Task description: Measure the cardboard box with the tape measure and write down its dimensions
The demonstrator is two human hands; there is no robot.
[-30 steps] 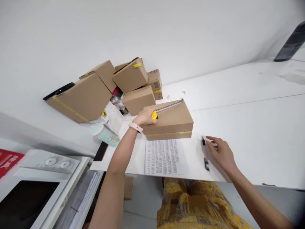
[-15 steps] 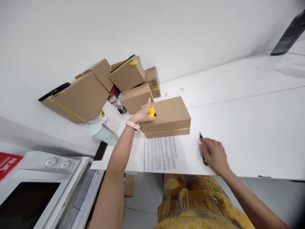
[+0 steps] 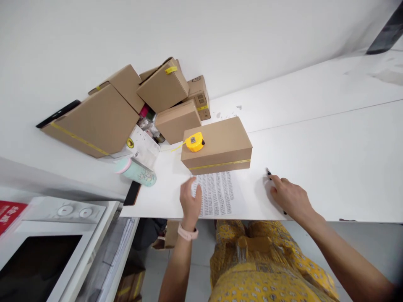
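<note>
My left hand [image 3: 190, 200] is over the left edge of a paper sheet with printed columns [image 3: 217, 195], thumb and fingers apart, holding nothing. A yellow tape measure [image 3: 195, 141] lies on top of a cardboard box [image 3: 223, 136], a short length of its blade sticking out to the left. Yellow tape runs along the box's front side. To the right, my right hand [image 3: 291, 197] is closed over a black pen [image 3: 268, 172] on the table; the pen's tip shows past my fingers and its middle is hidden under them.
Several cardboard boxes [image 3: 163, 90] are piled against the wall at the back left. A mint-green tumbler [image 3: 138, 173] lies near a white box with an avocado picture [image 3: 143, 144]. A microwave [image 3: 47, 260] stands lower left, beside the white table [image 3: 315, 159].
My left hand has let go of the tape measure, leaving it on the box, and has come down toward the paper. My right hand has shifted slightly right along with the pen.
</note>
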